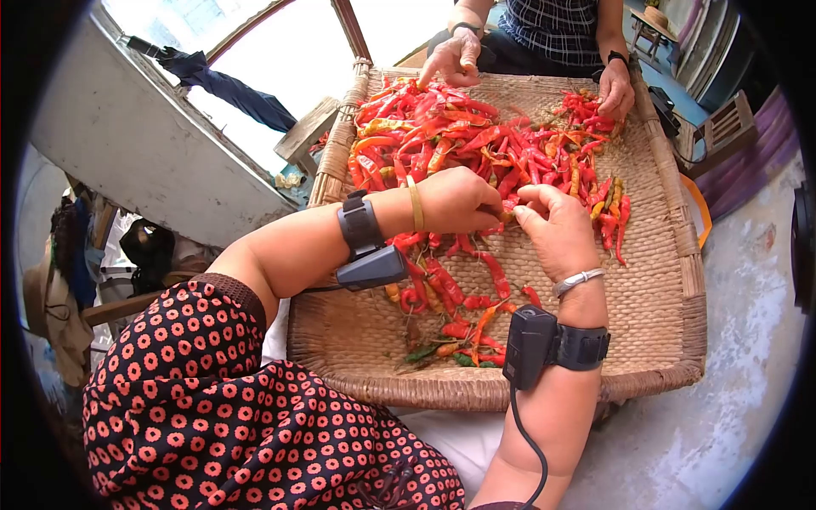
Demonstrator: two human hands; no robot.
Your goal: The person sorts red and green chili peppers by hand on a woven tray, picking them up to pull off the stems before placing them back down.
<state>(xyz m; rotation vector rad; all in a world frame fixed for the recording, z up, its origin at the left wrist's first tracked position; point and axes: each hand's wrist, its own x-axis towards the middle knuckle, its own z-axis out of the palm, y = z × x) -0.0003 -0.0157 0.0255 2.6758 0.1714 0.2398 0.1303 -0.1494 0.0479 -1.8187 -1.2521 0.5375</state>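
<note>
My left hand [461, 201] and my right hand [561, 231] meet above the middle of a woven basket tray [629, 306]. Between their fingertips shows a small orange-red chili pepper [509, 211], mostly hidden by the fingers. Left thumb and fingers are pinched at one side of it; the right thumb and forefinger close on the other. Beyond my hands lies a big heap of red chili peppers [433, 127], some with orange or green parts. Nearer me, loose chili peppers [446, 285] are scattered on the weave, with a few green ones at the near edge.
Across the tray, a person's hand [453, 61] touches the heap and the other hand [615, 90] rests by a small pile at the right. A folded dark umbrella [229, 85] leans at the left. A wooden stool [722, 132] stands to the right.
</note>
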